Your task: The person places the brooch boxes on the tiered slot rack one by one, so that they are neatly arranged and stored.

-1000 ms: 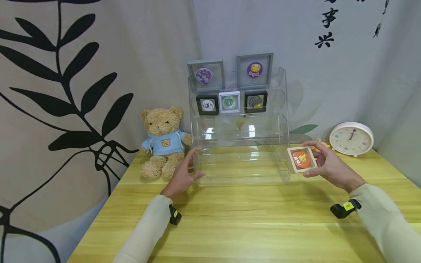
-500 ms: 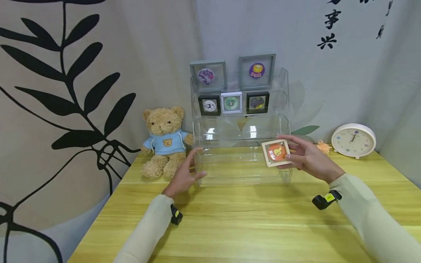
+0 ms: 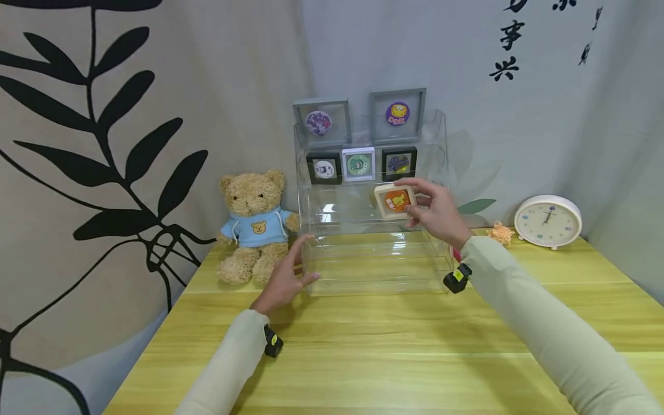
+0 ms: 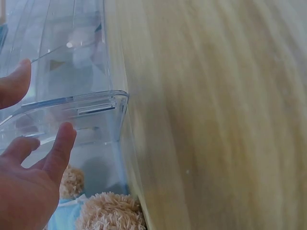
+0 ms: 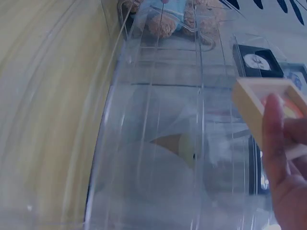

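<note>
My right hand (image 3: 434, 210) pinches a small pale wood-coloured square display frame (image 3: 392, 203) with an orange round badge inside. It is held in front of the third tier of a clear acrylic display rack (image 3: 358, 282), just below the row of small frames. In the right wrist view, a finger lies along the side of the frame (image 5: 252, 108). My left hand (image 3: 284, 280) is at the rack's left front edge. In the left wrist view, its thumb and fairly straight fingers (image 4: 61, 148) stand apart on either side of the clear side panel (image 4: 72, 103).
Two grey frames (image 3: 398, 135) stand on the top tier. A white frame (image 3: 358, 172) stands between two black frames below. Left of the rack sits a teddy bear (image 3: 257, 227); a white clock (image 3: 549, 221) and a small orange figure (image 3: 500, 233) are at right.
My right hand has carried the wood-coloured frame leftward and up, from beside the rack's right side to its third tier. The left hand has stayed at the rack.
</note>
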Action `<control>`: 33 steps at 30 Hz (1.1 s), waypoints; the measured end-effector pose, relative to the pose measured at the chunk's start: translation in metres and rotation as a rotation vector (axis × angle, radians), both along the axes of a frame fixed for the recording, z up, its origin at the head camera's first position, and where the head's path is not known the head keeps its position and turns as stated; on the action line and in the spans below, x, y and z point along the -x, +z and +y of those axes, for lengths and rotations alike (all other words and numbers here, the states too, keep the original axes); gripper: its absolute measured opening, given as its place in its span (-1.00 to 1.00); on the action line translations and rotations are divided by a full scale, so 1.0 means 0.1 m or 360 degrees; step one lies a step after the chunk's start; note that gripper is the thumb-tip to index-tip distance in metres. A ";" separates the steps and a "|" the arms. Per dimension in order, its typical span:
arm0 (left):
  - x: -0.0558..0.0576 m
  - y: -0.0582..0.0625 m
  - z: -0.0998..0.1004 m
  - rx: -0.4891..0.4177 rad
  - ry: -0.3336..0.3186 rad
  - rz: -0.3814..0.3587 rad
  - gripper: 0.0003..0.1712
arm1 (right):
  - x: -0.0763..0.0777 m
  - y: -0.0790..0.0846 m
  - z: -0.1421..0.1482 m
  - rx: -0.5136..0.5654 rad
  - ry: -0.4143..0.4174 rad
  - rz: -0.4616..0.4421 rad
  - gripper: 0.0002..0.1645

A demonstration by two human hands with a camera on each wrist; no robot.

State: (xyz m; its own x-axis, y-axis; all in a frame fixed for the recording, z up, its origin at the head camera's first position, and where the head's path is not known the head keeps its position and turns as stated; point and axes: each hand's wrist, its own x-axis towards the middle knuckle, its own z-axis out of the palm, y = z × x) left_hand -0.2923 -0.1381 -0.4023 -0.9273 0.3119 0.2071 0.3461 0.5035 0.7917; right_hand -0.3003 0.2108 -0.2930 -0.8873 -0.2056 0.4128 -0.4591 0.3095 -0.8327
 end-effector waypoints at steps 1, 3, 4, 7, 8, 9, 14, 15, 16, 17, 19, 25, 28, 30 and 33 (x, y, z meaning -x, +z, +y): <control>0.00 0.00 0.00 -0.0005 0.0000 -0.0002 0.06 | 0.04 0.00 -0.05 0.0006 -0.0027 0.0036 -0.31; 0.00 0.00 0.00 -0.0012 -0.0001 0.0002 0.07 | 0.09 0.01 -0.15 -0.0010 -0.0071 0.0088 -0.28; 0.00 0.00 0.00 -0.0013 -0.0002 0.0006 0.07 | 0.12 0.00 -0.19 -0.0027 -0.0088 0.0117 -0.26; 0.00 -0.01 0.01 -0.0012 0.0004 0.0019 0.07 | 0.18 -0.02 -0.29 -0.0139 -0.0152 0.0202 -0.22; 0.00 -0.01 0.01 -0.0008 0.0006 0.0025 0.07 | 0.20 -0.03 -0.32 -0.0193 -0.0166 0.0232 -0.22; -0.01 -0.02 0.02 -0.0001 0.0010 0.0028 0.07 | 0.22 -0.03 -0.34 -0.0243 -0.0184 0.0254 -0.22; -0.02 -0.02 0.02 0.0007 0.0020 0.0017 0.07 | 0.30 -0.02 -0.41 -0.0426 -0.0188 0.0245 -0.28; -0.01 -0.03 0.02 0.0007 0.0018 0.0015 0.07 | 0.31 -0.01 -0.42 -0.0441 -0.0181 0.0218 -0.29; -0.01 -0.03 0.01 0.0002 0.0017 0.0011 0.07 | 0.33 0.00 -0.44 -0.0453 -0.0172 0.0194 -0.30; -0.01 -0.03 0.01 -0.0001 0.0017 0.0010 0.06 | 0.34 0.02 -0.46 -0.0462 -0.0163 0.0168 -0.30; -0.01 -0.03 0.00 0.0003 0.0024 0.0015 0.06 | 0.37 0.04 -0.51 -0.0449 -0.0133 0.0107 -0.31; 0.00 -0.01 0.00 -0.0010 0.0024 0.0030 0.06 | 0.41 0.08 -0.64 -0.0411 -0.0152 0.0051 -0.31; 0.00 -0.01 0.00 -0.0022 0.0013 0.0019 0.06 | 0.41 0.08 -0.66 -0.0498 -0.0227 0.0102 -0.34; 0.00 -0.01 0.00 -0.0020 0.0014 0.0008 0.05 | 0.41 0.08 -0.66 -0.0581 -0.0264 0.0172 -0.40; 0.01 -0.01 0.00 -0.0009 0.0021 0.0005 0.05 | 0.42 0.06 -0.65 -0.0704 -0.0295 0.0311 -0.47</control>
